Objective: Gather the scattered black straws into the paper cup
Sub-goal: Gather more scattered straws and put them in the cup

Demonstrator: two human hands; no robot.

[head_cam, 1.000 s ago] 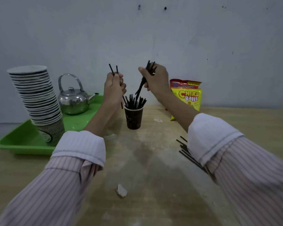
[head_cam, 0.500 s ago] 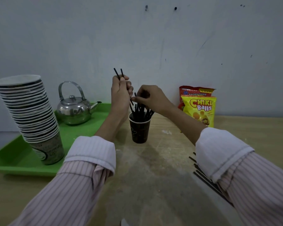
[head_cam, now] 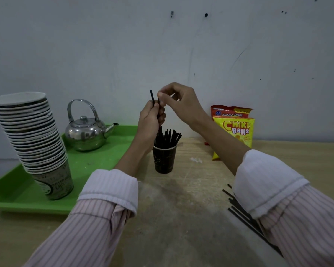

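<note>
A dark paper cup [head_cam: 164,159] stands on the wooden table with several black straws [head_cam: 169,137] upright in it. Just above the cup, my left hand [head_cam: 150,120] is closed around two black straws [head_cam: 152,97] whose tips stick up above the fist. My right hand [head_cam: 178,102] hovers beside it, thumb and forefinger pinching the top of one of those straws. More loose black straws [head_cam: 241,211] lie on the table at the right, partly hidden under my right sleeve.
A green tray [head_cam: 89,164] at the left carries a tall leaning stack of paper cups [head_cam: 30,139] and a steel kettle [head_cam: 87,132]. Snack bags [head_cam: 237,126] lean against the wall at the right. The wall stands close behind the cup.
My right hand let its straws down into the cup, then rose to the tip of a straw in my left hand. The left hand stayed above the cup.
</note>
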